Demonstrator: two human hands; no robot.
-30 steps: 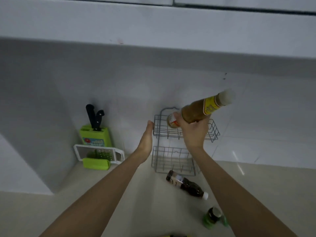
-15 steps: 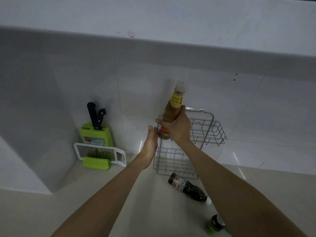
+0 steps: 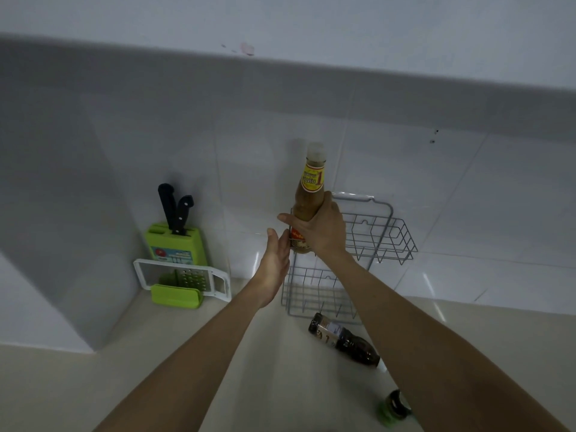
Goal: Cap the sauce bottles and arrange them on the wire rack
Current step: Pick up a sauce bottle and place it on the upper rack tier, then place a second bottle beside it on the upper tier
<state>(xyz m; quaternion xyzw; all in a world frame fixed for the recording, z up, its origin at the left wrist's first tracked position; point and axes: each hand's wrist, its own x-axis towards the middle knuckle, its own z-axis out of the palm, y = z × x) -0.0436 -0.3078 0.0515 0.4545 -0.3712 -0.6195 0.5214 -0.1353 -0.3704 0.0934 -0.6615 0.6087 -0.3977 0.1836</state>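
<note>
The right hand (image 3: 324, 227) was clamped around the lower body of the tall sauce bottle (image 3: 310, 194), which stood upright with its pale cap (image 3: 315, 151) on top and a yellow label on its neck. The bottle's base sat at the left end of the upper basket of the wire rack (image 3: 378, 233); whether it rested on the basket floor could not be determined. The left hand (image 3: 276, 260) was open, fingers together and extended, its fingertips touching or just beside the bottle's base at the rack's left edge. The rack leaned against the tiled wall, its lower basket (image 3: 314, 293) resting on the table (image 3: 271, 366).

A dark sauce bottle (image 3: 343, 339) lay on its side on the table just in front of the lower basket. A small green-based jar (image 3: 394, 408) stood near the right forearm. To the left, a green knife block (image 3: 176, 244) held two black-handled knives, with a white grater (image 3: 182, 277) leaning in front of it.
</note>
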